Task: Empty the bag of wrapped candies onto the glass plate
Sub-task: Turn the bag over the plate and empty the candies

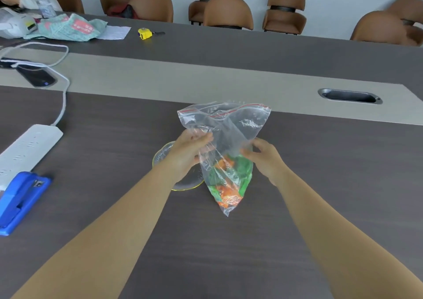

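both forearms reach out, left hand [190,154] and right hand [265,159] each clamped on the bag [229,143] above the glass plate [160,157].

The bag [225,147] is held upright above the surface [320,184] between the left hand [187,154] and the right hand [265,159], with the wrapped candies [226,184] gathered in its lower corner and its mouth turned toward the far side. The glass plate [160,155] is set on the surface under the left hand, just left of and partly behind the bag. A power strip [27,147] and a stapler [20,202] in front of it are found at the left edge, a row of chairs [229,10] beyond the far side
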`<state>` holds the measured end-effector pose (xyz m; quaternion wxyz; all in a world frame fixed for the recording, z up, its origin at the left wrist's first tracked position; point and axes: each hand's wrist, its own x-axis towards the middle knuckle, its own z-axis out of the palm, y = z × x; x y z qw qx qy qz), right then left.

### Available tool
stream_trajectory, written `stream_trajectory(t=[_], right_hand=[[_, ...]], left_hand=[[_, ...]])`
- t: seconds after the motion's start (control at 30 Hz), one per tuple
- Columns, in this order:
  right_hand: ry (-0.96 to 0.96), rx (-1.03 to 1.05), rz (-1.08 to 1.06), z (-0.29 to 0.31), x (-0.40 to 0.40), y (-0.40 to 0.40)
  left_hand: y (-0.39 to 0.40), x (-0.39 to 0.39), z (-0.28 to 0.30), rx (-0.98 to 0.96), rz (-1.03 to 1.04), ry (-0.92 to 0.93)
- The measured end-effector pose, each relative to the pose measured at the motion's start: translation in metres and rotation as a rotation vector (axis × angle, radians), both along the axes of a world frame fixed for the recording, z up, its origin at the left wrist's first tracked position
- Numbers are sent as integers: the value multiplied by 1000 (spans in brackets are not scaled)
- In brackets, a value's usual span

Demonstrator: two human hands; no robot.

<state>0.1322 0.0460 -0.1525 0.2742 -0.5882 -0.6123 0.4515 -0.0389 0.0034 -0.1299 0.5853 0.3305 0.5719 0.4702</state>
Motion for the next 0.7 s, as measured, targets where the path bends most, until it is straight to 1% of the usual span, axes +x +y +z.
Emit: stream_trajectory(t=[0.1, 0.17, 0.23, 0.3, 0.4, 0.5, 0.6, 0.7], right_hand=[[16, 4, -41, 1, -4, 5], [-20, 31, -47, 2, -5, 6], [-79, 78, -38, 3, -4, 5], [-112, 115, -22, 6, -1, 3], [-111, 135, 0, 11, 0, -3], [-86, 57, -6, 14, -9, -14], [-69, -87, 35, 8, -25, -26], [-88, -188, 51, -5, -46, -36]], left_hand=[[-4, 1, -18, -50, -22, 116], [-8, 8, -25, -93, -104, 189], [-7, 12, -31, -119, -111, 240], [-5, 13, -33, -129, -66, 232], [-5, 4, -35, -182, 2, 163], [-11, -14, -35, -202, -15, 98], [-22, -34, -38, -288, -40, 99], [-34, -54, -50, -375, -31, 88]])
